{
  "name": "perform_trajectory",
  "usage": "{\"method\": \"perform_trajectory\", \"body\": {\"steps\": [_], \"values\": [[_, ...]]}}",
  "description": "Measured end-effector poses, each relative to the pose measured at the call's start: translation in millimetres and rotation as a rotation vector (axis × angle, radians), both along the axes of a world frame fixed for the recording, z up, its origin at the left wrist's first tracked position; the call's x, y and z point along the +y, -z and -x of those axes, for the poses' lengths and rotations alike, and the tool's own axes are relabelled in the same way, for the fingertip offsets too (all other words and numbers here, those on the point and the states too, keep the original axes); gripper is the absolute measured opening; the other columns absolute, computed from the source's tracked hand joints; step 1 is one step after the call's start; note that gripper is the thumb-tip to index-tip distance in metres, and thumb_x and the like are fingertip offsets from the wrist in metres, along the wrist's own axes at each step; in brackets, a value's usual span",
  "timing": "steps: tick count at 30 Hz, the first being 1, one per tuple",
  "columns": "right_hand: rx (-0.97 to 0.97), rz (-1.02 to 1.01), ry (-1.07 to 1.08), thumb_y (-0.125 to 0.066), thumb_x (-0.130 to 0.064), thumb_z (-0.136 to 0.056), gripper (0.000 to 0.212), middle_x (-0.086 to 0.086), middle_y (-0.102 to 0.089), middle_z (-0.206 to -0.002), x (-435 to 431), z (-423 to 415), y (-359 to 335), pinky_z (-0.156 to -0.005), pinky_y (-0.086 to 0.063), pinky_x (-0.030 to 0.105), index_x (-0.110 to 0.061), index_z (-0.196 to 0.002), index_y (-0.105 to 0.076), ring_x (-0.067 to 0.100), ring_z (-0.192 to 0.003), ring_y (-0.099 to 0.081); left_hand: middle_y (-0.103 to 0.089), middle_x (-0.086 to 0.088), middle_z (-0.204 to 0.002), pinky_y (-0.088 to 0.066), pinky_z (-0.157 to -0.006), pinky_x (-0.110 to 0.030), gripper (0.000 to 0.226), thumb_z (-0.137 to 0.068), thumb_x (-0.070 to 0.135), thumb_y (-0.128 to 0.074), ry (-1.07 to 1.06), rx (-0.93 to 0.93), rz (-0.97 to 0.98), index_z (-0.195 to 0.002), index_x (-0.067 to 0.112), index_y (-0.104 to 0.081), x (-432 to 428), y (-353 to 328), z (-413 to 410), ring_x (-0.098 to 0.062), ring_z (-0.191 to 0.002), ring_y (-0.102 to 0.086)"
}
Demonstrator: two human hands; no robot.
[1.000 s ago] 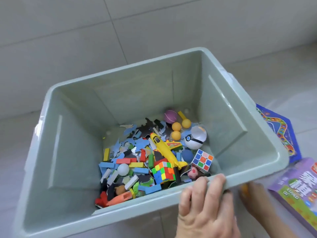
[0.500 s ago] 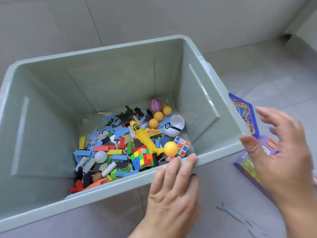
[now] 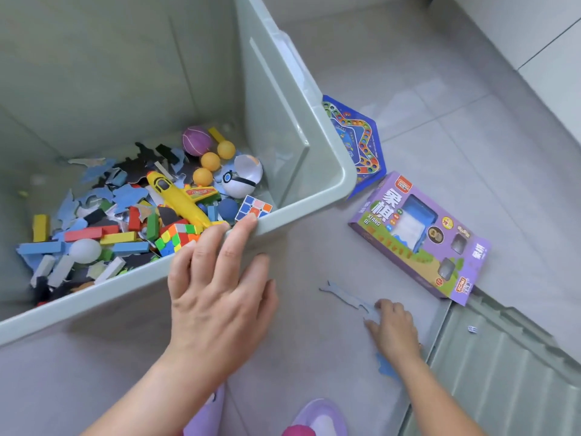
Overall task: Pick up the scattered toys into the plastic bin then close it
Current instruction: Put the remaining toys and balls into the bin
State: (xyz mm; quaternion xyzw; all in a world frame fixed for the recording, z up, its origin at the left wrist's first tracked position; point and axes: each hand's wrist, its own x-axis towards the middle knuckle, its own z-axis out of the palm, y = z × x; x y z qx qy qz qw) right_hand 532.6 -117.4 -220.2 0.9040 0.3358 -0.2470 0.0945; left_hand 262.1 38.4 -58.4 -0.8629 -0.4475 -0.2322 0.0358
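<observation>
Smooth grey-green plastic bin (image 3: 314, 209) sits on the glossy tiled floor (image 3: 440, 89), with loose toys (image 3: 125, 237) heaped inside. Left hand (image 3: 217, 297) lies flat, fingers straight over the near rim. Right hand (image 3: 393, 328), fingers bent, touches a thin jagged blue cutout (image 3: 342, 295) on the floor; I cannot tell whether it is pinched. Ribbed lid (image 3: 503, 372) lies just beside that hand.

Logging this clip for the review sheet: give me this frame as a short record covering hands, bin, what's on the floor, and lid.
left hand: rests on the near rim of the bin, fingers straight
right hand: fingers on one end of a blue puzzle piece lying on the floor; grip unclear
bin: open, toys piled in its bottom
on floor: purple game box, blue game board beside the bin's corner, second blue piece by the right forearm
lid: on the floor, lower right
</observation>
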Motion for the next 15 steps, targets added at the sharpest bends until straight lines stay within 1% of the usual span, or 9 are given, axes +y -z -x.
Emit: {"method": "perform_trajectory", "body": {"steps": [2,4,6,7,9,10,12,13,15], "values": [[0.017,0.069,-0.036,-0.060,-0.040,-0.084,0.035,0.008,-0.055,-0.111,6,1,1,-0.082,-0.040,0.036,-0.014,-0.107,-0.051,0.030,-0.106,-0.050,-0.042,-0.003,-0.137,-0.031,-0.096,-0.043,0.011,-0.076,0.026,-0.058,0.000,0.008,-0.010,-0.076,0.017,-0.065,0,1,1,-0.030,-0.120,-0.043],[0.119,0.085,0.036,-0.056,-0.037,-0.085,0.023,0.010,-0.059,-0.102,5,-4,2,-0.077,-0.041,0.035,-0.015,-0.088,-0.052,0.030,-0.098,-0.054,-0.041,-0.003,-0.137,-0.030,-0.097,-0.043,0.012,-0.077,0.026,-0.058,0.002,0.016,-0.021,-0.076,0.017,-0.066,1,2,3,-0.029,-0.120,-0.043],[0.204,0.057,0.136,-0.056,-0.036,-0.085,0.026,0.012,-0.060,-0.091,-7,-14,2,-0.075,-0.046,0.035,-0.017,-0.069,-0.048,0.029,-0.084,-0.057,-0.041,-0.003,-0.137,-0.029,-0.097,-0.044,0.013,-0.078,0.026,-0.058,0.001,0.022,-0.031,-0.076,0.017,-0.066,2,3,4,-0.030,-0.120,-0.043],[0.201,0.025,0.179,-0.057,-0.037,-0.083,0.028,0.013,-0.062,-0.088,-15,-19,0,-0.075,-0.049,0.037,-0.017,-0.065,-0.050,0.030,-0.082,-0.059,-0.041,-0.003,-0.137,-0.029,-0.097,-0.044,0.013,-0.078,0.027,-0.057,0.000,0.023,-0.033,-0.076,0.017,-0.066,1,3,4,-0.030,-0.121,-0.043],[0.132,0.060,0.163,-0.059,-0.040,-0.079,0.024,0.012,-0.060,-0.095,-31,-21,-11,-0.081,-0.049,0.035,-0.017,-0.072,-0.062,0.031,-0.094,-0.059,-0.042,-0.004,-0.137,-0.029,-0.097,-0.045,0.014,-0.079,0.027,-0.057,-0.005,0.028,-0.043,-0.077,0.017,-0.066,1,4,3,-0.031,-0.121,-0.043],[0.096,0.164,0.083,-0.059,-0.044,-0.078,0.025,0.008,-0.056,-0.106,-40,-18,-13,-0.089,-0.045,0.032,-0.021,-0.087,-0.066,0.029,-0.106,-0.054,-0.042,-0.004,-0.137,-0.029,-0.097,-0.045,0.014,-0.079,0.027,-0.057,-0.007,0.031,-0.048,-0.077,0.017,-0.066,1,4,3,-0.031,-0.121,-0.043],[-0.012,0.369,-0.116,-0.055,-0.050,-0.078,0.037,0.001,-0.042,-0.122,-57,-8,-13,-0.102,-0.031,0.030,-0.031,-0.109,-0.059,0.023,-0.122,-0.041,-0.042,-0.005,-0.137,-0.028,-0.097,-0.045,0.014,-0.079,0.026,-0.057,-0.008,0.027,-0.058,-0.077,0.016,-0.066,1,5,3,-0.032,-0.120,-0.044],[-0.060,0.408,-0.191,-0.056,-0.051,-0.077,0.042,0.000,-0.040,-0.124,-63,-1,-11,-0.104,-0.027,0.029,-0.030,-0.114,-0.053,0.022,-0.122,-0.039,-0.042,-0.005,-0.137,-0.028,-0.097,-0.045,0.014,-0.079,0.026,-0.057,-0.009,0.026,-0.062,-0.077,0.016,-0.066,1,5,3,-0.032,-0.120,-0.043],[-0.115,0.374,-0.228,-0.063,-0.049,-0.072,0.054,-0.002,-0.044,-0.120,-67,5,-9,-0.100,-0.027,0.027,-0.026,-0.117,-0.045,0.019,-0.116,-0.043,-0.041,-0.005,-0.137,-0.028,-0.097,-0.045,0.014,-0.079,0.026,-0.057,-0.010,0.035,-0.065,-0.077,0.016,-0.066,0,5,3,-0.032,-0.121,-0.042]]}}
